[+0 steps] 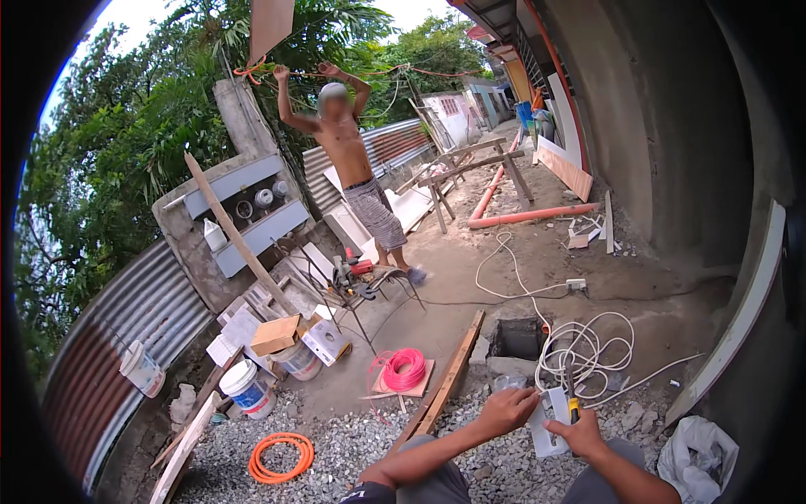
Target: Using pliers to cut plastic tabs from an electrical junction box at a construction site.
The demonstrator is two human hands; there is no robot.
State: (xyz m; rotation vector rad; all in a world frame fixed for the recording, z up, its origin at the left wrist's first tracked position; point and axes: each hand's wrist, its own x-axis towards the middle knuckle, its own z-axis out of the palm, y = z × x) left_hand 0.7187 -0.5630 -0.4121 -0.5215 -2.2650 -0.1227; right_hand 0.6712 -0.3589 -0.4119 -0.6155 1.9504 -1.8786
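Observation:
Above my lap, my left hand [508, 411] pinches the upper left edge of a white, box-like piece [550, 427] with an open face. My right hand [581, 434] is closed around what looks like a screwdriver [574, 410] with a yellow-and-black handle, its shaft pointing up and away. The right thumb also presses on the white piece's lower edge. Just beyond both hands, a loosely coiled white cable [588, 349] lies on the ground, partly behind the tool. What the tool's tip touches, if anything, is too small to tell.
A square pit [517, 338] opens ahead, beside a wooden beam [449, 378]. Pink cord [404, 370] and an orange hose [281, 458] lie coiled to the left, near paint buckets [248, 390]. Power tools rest on a metal stand [357, 294]. A co-worker [348, 147] stands behind it, arms raised.

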